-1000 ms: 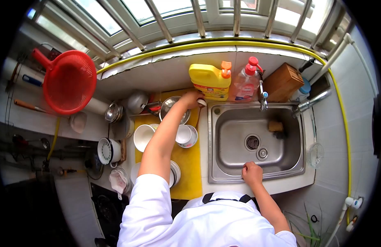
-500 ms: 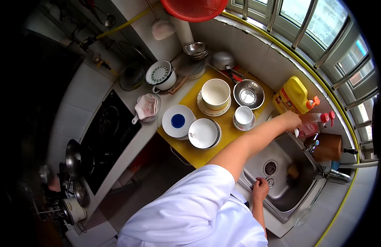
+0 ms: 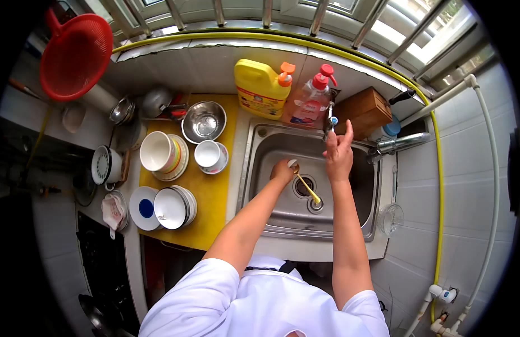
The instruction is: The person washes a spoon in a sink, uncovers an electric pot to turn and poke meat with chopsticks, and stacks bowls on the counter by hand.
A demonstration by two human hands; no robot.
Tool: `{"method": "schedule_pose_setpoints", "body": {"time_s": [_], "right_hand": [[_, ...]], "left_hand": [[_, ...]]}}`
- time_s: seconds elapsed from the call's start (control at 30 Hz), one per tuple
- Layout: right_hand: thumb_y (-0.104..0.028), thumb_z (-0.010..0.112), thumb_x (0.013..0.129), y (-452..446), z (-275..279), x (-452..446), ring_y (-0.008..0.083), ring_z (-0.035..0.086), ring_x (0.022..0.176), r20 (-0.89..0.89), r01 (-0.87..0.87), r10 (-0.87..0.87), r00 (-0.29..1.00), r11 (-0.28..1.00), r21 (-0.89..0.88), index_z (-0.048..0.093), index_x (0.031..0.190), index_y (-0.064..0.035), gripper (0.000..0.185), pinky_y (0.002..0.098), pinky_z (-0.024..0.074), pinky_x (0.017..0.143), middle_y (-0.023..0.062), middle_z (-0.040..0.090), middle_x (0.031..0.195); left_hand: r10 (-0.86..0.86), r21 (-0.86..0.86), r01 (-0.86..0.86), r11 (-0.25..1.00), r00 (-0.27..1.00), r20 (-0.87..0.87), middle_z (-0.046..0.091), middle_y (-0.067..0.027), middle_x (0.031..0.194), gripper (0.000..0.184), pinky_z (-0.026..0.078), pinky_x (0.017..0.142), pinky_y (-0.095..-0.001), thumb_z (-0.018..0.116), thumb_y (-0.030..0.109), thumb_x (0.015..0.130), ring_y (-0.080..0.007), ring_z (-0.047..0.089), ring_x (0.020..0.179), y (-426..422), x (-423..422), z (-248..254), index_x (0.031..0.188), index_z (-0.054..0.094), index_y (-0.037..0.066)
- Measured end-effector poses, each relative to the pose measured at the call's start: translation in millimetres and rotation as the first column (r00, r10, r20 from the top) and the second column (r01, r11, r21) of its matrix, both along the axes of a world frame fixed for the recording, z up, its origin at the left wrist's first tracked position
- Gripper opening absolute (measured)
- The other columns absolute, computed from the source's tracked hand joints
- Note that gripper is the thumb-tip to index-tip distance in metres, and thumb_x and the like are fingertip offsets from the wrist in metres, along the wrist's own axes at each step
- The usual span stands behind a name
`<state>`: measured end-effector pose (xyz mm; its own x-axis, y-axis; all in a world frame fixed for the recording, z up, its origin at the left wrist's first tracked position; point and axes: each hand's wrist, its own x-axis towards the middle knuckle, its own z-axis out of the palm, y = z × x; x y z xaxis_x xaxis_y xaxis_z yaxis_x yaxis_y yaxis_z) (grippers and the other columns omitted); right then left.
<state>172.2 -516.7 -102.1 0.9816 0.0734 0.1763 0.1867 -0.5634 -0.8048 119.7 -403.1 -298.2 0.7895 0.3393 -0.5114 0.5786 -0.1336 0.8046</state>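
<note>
My left hand (image 3: 281, 170) is over the left part of the steel sink (image 3: 282, 216), its fingers closed on a spoon (image 3: 306, 188) with a long yellow stem that slants down over the drain. A small white piece shows at the fingertips; I cannot make out whether it belongs to the spoon. My right hand (image 3: 340, 154) is raised over the back of the sink with fingers apart and nothing in it. Just behind those fingers stands a small tap (image 3: 332, 119) with a blue-marked knob.
Left of the sink, a yellow board (image 3: 215, 196) carries stacked plates (image 3: 173, 208), a cream bowl (image 3: 156, 151), a white cup (image 3: 207, 153) and a metal bowl (image 3: 204, 122). Behind stand a yellow jug (image 3: 260, 92), a pink soap bottle (image 3: 309, 104) and a wooden block (image 3: 364, 115). A glass (image 3: 391, 219) sits right.
My view has swung right to face the sink. My left hand has come from beside the bottles to over the sink with the spoon. My right hand has risen from the near rim towards the tap.
</note>
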Motion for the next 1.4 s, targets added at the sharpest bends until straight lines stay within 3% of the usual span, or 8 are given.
{"method": "schedule_pose_setpoints", "body": {"time_s": [0.1,0.27,0.73,0.9,1.0,1.13,1.23,1.4], "right_hand": [[-0.037,0.051,0.087,12,13,22,0.0389,0.061,0.076,-0.050,-0.053,0.032,0.998,0.857,-0.513,0.030,0.132,-0.0014,0.060,0.0459,0.0472,0.066,0.0191,0.064,0.083],[-0.015,0.050,0.085,1,0,35,0.0392,0.060,0.075,0.010,-0.117,0.141,0.990,0.857,-0.501,0.031,0.131,-0.0004,0.052,0.0469,0.0463,0.066,0.0210,0.063,0.085],[-0.013,0.056,0.083,-24,-7,48,0.0334,0.060,0.070,-0.021,-0.288,0.297,0.955,0.905,-0.312,0.034,0.132,-0.0072,0.054,0.0411,0.0466,0.063,0.0175,0.062,0.081],[-0.007,0.070,0.071,-67,-61,23,0.0110,0.052,0.061,-0.370,-0.120,0.288,0.883,0.902,0.414,0.051,0.118,-0.0057,0.051,0.0212,0.0434,0.061,0.0037,0.054,0.068],[-0.009,0.068,0.071,-100,-141,-3,0.0173,0.059,0.068,-0.572,-0.194,0.079,0.816,0.971,-0.142,0.062,0.094,-0.0074,0.023,0.0268,0.0472,0.065,0.0065,0.059,0.083],[-0.010,0.066,0.070,-109,-194,-36,0.0269,0.060,0.081,-0.618,-0.466,-0.001,0.786,0.656,-0.594,0.064,0.088,-0.0114,0.018,0.0351,0.0488,0.074,0.0078,0.060,0.096],[-0.008,0.064,0.070,-103,-215,-40,0.0275,0.057,0.092,-0.553,-0.398,0.049,0.832,0.747,-0.533,0.064,0.092,-0.0123,0.022,0.0376,0.0474,0.079,0.0079,0.059,0.098],[-0.008,0.058,0.073,-81,-252,-49,0.0275,0.053,0.101,-0.390,-0.462,0.285,0.876,0.728,-0.506,0.059,0.101,-0.0105,0.029,0.0388,0.0485,0.079,0.0099,0.056,0.101]], "left_hand": [[-0.071,-0.042,0.065,0.997,0.986,-0.154,0.065,-0.0143,0.094,0.029,0.047,0.078,-0.0389,0.065,0.026,0.076,-0.0299,0.062,0.091,-4,-3,-34,0.100,0.065,0.009],[-0.159,0.027,0.175,0.984,0.943,-0.294,0.064,-0.0164,0.097,0.033,0.047,0.080,-0.0388,0.065,0.029,0.074,-0.0307,0.061,0.093,-5,0,-43,0.097,0.064,0.006],[-0.382,0.245,0.440,0.864,0.889,-0.251,0.061,-0.0168,0.103,0.025,0.046,0.082,-0.0407,0.058,0.018,0.077,-0.0323,0.058,0.097,-5,17,-95,0.100,0.063,0.011],[-0.266,0.386,0.274,0.881,0.961,-0.075,0.053,-0.0181,0.105,0.025,0.045,0.085,-0.0410,0.055,0.007,0.075,-0.0365,0.053,0.100,-6,13,-94,0.099,0.062,0.012],[-0.287,0.477,0.227,0.849,0.956,0.054,0.052,-0.0173,0.103,0.024,0.045,0.083,-0.0413,0.055,0.004,0.074,-0.0373,0.052,0.099,2,8,-90,0.097,0.061,0.010],[-0.281,0.606,0.145,0.782,0.950,0.134,0.052,-0.0164,0.104,0.021,0.045,0.080,-0.0420,0.058,0.004,0.074,-0.0364,0.052,0.099,5,5,-72,0.095,0.061,0.007],[-0.218,0.681,0.058,0.730,0.964,0.151,0.056,-0.0180,0.097,0.023,0.046,0.079,-0.0410,0.060,0.007,0.073,-0.0343,0.055,0.093,-9,-3,-43,0.096,0.061,0.007],[-0.467,0.485,0.581,0.654,0.814,-0.345,0.063,-0.0153,0.085,0.027,0.049,0.066,-0.0443,0.064,0.027,0.076,-0.0316,0.062,0.077,-48,-29,-49,0.094,0.061,0.007]]}}
